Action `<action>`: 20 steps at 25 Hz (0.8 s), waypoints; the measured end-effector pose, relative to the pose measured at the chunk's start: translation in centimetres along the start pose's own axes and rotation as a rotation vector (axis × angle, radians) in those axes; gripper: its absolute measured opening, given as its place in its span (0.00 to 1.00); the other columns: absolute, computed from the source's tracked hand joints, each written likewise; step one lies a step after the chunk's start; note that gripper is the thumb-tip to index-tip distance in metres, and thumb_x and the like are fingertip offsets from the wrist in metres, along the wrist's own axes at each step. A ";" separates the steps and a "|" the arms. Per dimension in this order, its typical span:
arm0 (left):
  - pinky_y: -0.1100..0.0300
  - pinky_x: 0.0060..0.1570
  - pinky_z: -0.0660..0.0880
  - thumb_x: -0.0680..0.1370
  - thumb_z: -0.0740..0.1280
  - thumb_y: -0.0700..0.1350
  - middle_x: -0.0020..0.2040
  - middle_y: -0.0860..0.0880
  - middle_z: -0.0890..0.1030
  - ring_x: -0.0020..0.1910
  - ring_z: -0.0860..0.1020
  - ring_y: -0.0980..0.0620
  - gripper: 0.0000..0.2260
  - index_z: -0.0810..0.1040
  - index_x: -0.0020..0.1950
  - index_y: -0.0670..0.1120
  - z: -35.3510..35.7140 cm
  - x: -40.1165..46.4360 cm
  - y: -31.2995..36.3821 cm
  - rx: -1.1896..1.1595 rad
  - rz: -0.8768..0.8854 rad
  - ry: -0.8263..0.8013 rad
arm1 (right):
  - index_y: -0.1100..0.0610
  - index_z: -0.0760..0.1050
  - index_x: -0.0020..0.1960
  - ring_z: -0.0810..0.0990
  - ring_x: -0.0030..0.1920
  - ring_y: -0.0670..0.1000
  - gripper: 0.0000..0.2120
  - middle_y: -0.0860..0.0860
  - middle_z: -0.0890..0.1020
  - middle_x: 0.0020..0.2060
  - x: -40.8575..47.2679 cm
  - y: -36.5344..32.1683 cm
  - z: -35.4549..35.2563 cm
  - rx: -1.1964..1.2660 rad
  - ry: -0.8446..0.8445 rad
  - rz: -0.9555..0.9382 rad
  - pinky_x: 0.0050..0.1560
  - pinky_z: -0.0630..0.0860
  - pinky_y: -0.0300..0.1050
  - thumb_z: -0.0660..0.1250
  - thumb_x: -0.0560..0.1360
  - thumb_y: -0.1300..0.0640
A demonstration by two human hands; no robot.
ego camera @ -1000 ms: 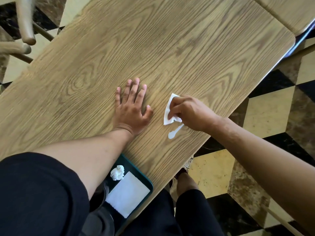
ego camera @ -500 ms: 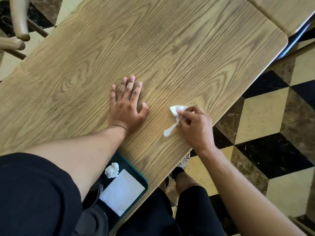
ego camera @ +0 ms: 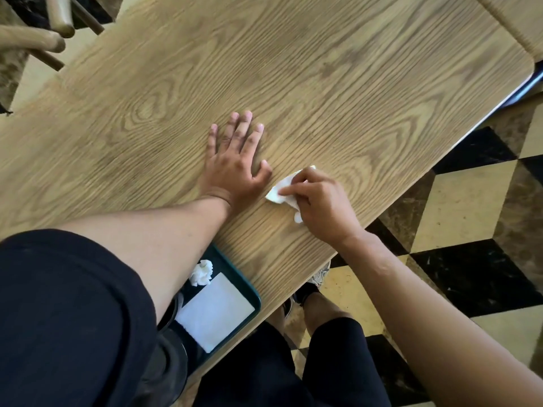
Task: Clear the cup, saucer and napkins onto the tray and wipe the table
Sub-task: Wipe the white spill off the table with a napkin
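Observation:
My left hand lies flat on the wooden table, fingers spread, holding nothing. Just to its right, my right hand presses a white napkin onto the tabletop near the front edge. A dark green tray sits at the table's near edge, partly under my left arm. On it lie a flat white napkin and a crumpled white napkin. A dark round object, perhaps the cup or saucer, shows beside my arm, mostly hidden.
Wooden chair parts stand beyond the table's far left corner. A second table adjoins at the top right. Checkered black and yellow floor lies to the right. My legs and a shoe are below the table edge.
My right hand slid the white napkin along the tabletop, first back toward the near edge, then left toward my left hand's thumb. The left hand stayed flat on the table.

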State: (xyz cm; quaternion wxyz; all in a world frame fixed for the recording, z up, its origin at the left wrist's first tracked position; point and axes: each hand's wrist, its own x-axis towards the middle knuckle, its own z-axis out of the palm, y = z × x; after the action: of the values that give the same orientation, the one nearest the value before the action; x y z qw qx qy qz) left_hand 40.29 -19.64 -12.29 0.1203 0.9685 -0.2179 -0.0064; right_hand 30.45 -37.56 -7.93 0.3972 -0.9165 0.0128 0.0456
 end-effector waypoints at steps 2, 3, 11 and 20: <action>0.38 0.79 0.49 0.77 0.60 0.55 0.82 0.44 0.60 0.82 0.55 0.45 0.31 0.66 0.79 0.46 0.0 0.0 0.0 -0.010 -0.005 -0.006 | 0.55 0.88 0.50 0.78 0.43 0.52 0.11 0.51 0.82 0.46 -1.1 0.7 -0.9 -0.050 -0.227 -0.208 0.46 0.72 0.40 0.70 0.74 0.66; 0.38 0.79 0.48 0.77 0.60 0.56 0.82 0.44 0.60 0.82 0.56 0.45 0.31 0.66 0.79 0.46 -0.1 0.0 0.0 -0.009 -0.006 -0.005 | 0.54 0.88 0.49 0.77 0.42 0.53 0.12 0.50 0.82 0.46 -1.2 1.4 -1.7 -0.080 -0.310 -0.291 0.45 0.73 0.42 0.71 0.73 0.68; 0.37 0.78 0.52 0.76 0.61 0.55 0.81 0.43 0.63 0.81 0.59 0.43 0.30 0.69 0.77 0.45 0.2 0.0 -0.2 0.012 0.007 0.055 | 0.55 0.88 0.47 0.82 0.47 0.54 0.14 0.51 0.83 0.46 1.7 6.0 -5.5 -0.109 0.199 0.061 0.47 0.79 0.53 0.70 0.70 0.70; 0.37 0.78 0.51 0.76 0.62 0.55 0.81 0.43 0.62 0.81 0.58 0.43 0.31 0.68 0.78 0.45 0.1 -0.1 0.0 -0.001 0.010 0.046 | 0.59 0.86 0.48 0.79 0.47 0.55 0.12 0.52 0.81 0.49 -5.6 1.4 -0.5 -0.036 -0.062 -0.147 0.49 0.77 0.49 0.66 0.73 0.69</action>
State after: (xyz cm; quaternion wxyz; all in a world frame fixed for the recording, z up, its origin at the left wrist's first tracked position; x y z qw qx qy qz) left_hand 40.20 -19.61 -12.40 0.1260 0.9672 -0.2199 0.0166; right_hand 24.88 -39.00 -8.10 0.3831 -0.9201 -0.0678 0.0450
